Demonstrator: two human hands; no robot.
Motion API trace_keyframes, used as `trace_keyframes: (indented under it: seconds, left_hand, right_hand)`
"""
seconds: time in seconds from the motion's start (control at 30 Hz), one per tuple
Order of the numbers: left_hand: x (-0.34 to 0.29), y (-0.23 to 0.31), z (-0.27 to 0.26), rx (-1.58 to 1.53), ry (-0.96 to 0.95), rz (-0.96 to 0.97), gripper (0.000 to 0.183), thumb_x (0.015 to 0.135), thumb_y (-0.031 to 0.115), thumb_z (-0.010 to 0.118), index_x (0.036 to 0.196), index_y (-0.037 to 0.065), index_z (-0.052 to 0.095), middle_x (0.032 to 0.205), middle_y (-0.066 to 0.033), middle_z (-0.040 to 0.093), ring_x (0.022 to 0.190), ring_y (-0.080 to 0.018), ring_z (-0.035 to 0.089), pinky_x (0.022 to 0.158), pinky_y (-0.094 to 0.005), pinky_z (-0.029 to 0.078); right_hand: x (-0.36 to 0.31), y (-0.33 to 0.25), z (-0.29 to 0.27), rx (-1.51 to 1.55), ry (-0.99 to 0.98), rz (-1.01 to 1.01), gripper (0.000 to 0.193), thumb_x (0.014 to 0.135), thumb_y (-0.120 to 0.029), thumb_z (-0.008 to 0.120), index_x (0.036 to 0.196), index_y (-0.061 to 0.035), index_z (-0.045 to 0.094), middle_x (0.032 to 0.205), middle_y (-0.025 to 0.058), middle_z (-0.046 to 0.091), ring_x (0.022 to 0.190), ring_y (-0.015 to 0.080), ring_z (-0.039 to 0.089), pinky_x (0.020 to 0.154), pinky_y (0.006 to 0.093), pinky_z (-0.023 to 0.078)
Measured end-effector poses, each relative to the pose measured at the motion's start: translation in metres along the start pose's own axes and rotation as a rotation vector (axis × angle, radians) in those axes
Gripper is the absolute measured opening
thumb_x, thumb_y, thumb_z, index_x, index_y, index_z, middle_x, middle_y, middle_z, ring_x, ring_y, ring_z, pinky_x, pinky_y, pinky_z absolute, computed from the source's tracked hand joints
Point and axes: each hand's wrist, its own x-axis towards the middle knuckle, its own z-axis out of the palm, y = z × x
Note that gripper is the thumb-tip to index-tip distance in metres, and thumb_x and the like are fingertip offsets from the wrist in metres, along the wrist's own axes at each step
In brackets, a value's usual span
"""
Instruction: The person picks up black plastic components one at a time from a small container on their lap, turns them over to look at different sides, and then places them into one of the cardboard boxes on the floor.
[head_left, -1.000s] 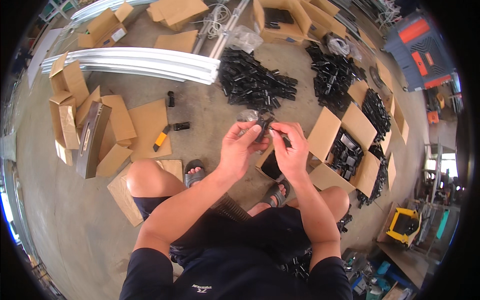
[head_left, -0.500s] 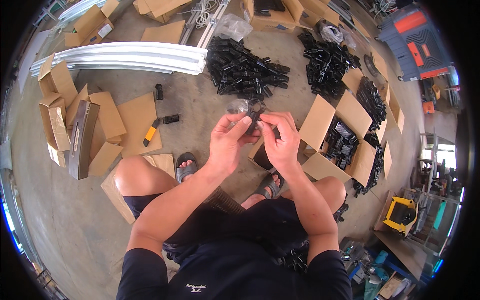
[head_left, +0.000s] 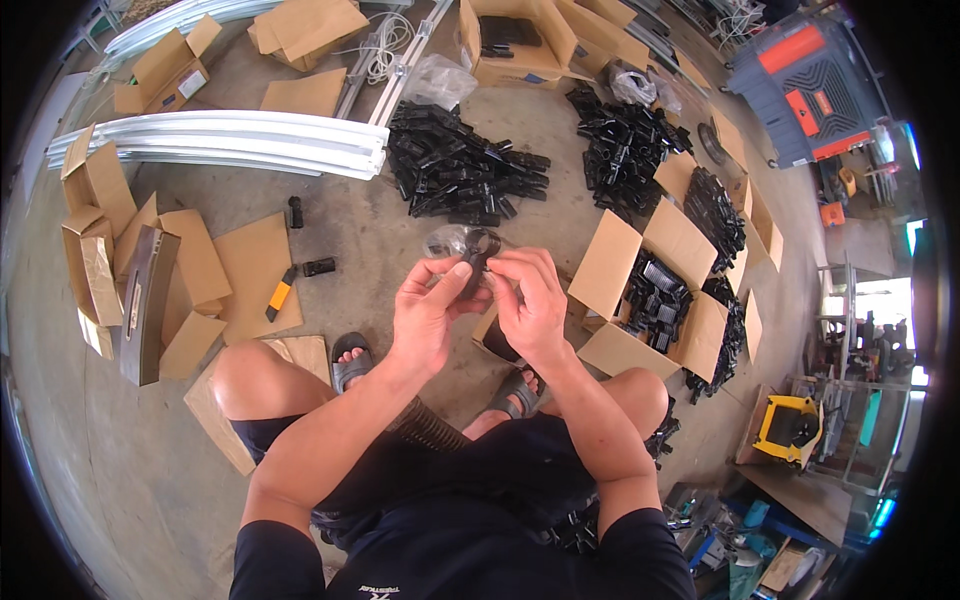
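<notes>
In front of my knees, both hands are raised around one black clamp (head_left: 476, 264) with a round ring at its upper end. My left hand (head_left: 424, 312) is closed on its body, the thumb lying along the near side. From the other side, the fingertips of my right hand (head_left: 532, 302) pinch at the clamp's edge. Whether a small part sits between those fingertips is hidden. Just behind the clamp, a crumpled clear plastic bag (head_left: 441, 240) lies on the floor. An open carton (head_left: 607, 252) holding similar black parts stands right of my right hand.
Heaps of black parts (head_left: 450, 165) lie ahead, with another heap (head_left: 628, 150) to the right. White metal rails (head_left: 230, 135) extend at the left. A yellow utility knife (head_left: 281, 294) rests on flat cardboard (head_left: 250, 262) beside two loose black pieces. A grey-orange toolbox (head_left: 805, 90) stands far right.
The view has shifted, so the floor and heaps appear lower and farther left. Both hands keep their hold on the clamp, with little visible change in the fingers.
</notes>
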Motion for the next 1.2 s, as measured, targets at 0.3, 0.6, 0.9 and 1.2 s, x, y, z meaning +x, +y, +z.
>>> trace_keyframes:
  seconds: [0.3,0.6,0.9,1.2]
  left_hand:
    - [-0.001,0.005,0.0,-0.042,0.006,-0.075,0.012,0.101,0.013,0.068,0.11,0.007,0.064,0.099,-0.0081,0.073,0.083,-0.0203,0.073,0.075,-0.0337,0.06]
    - [0.001,0.007,-0.004,0.028,-0.004,-0.042,0.014,0.099,0.013,0.07,0.11,0.008,0.063,0.101,-0.0084,0.074,0.084,-0.0205,0.075,0.075,-0.0325,0.061]
    - [0.0,0.005,0.001,0.035,0.014,-0.027,0.012,0.099,0.013,0.07,0.108,0.008,0.063,0.102,-0.0078,0.074,0.084,-0.0206,0.074,0.074,-0.0329,0.06]
    - [-0.001,0.006,0.002,0.05,0.017,-0.04,0.014,0.097,0.01,0.072,0.108,0.005,0.065,0.1,-0.0089,0.074,0.084,-0.0187,0.073,0.075,-0.032,0.06]
  right_hand:
    - [0.007,0.004,-0.006,-0.005,-0.06,-0.088,0.027,0.079,0.01,0.073,0.103,-0.0027,0.07,0.101,0.0109,0.068,0.094,0.0327,0.064,0.077,0.0396,0.054]
    - [0.014,0.0,-0.012,-0.072,-0.139,-0.115,0.028,0.08,0.008,0.074,0.104,-0.0047,0.069,0.101,0.0104,0.068,0.095,0.0336,0.064,0.078,0.0413,0.054]
    - [0.01,0.003,-0.012,-0.075,-0.12,-0.112,0.025,0.079,0.006,0.075,0.102,-0.0024,0.068,0.099,0.0116,0.068,0.091,0.0335,0.065,0.075,0.0407,0.055]
    - [0.003,0.002,-0.011,-0.077,-0.113,-0.029,0.023,0.082,0.004,0.076,0.103,-0.0015,0.067,0.097,0.0137,0.068,0.088,0.0337,0.065,0.074,0.0407,0.054]
